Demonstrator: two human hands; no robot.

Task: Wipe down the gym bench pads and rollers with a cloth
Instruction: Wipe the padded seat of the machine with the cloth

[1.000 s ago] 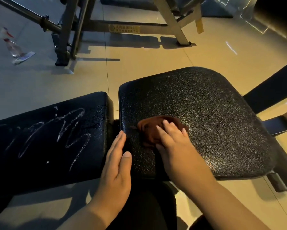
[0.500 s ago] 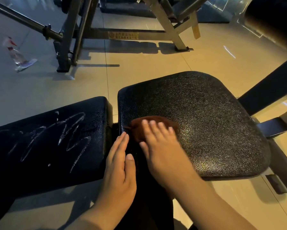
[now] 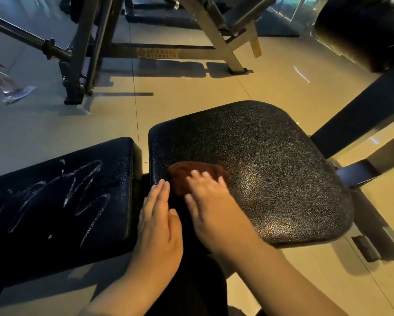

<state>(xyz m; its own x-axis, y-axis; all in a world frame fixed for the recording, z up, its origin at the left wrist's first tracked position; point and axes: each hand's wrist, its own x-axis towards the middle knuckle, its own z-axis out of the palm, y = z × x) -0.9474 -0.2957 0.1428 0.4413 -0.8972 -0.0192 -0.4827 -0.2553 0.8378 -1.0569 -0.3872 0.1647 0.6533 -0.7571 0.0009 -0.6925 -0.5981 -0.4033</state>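
Note:
A black textured seat pad (image 3: 271,160) fills the middle right of the head view. On its near left part lies a brown cloth (image 3: 184,173), and my right hand (image 3: 210,201) presses flat on it with straight fingers. My left hand (image 3: 158,215) rests flat at the seat pad's left edge, over the gap between the pads. Left of the gap is the long black back pad (image 3: 61,197), streaked with white smears. A black roller (image 3: 362,30) shows at the top right.
A spray bottle (image 3: 3,79) lies on the tiled floor at far left. Beyond the pads stands a metal machine frame (image 3: 86,53) with a bar. The bench's own black frame (image 3: 360,172) juts out at the right.
My right hand has slid the cloth leftward on the seat pad, towards the gap. The left hand has stayed at the pad's edge. The view has shifted slightly.

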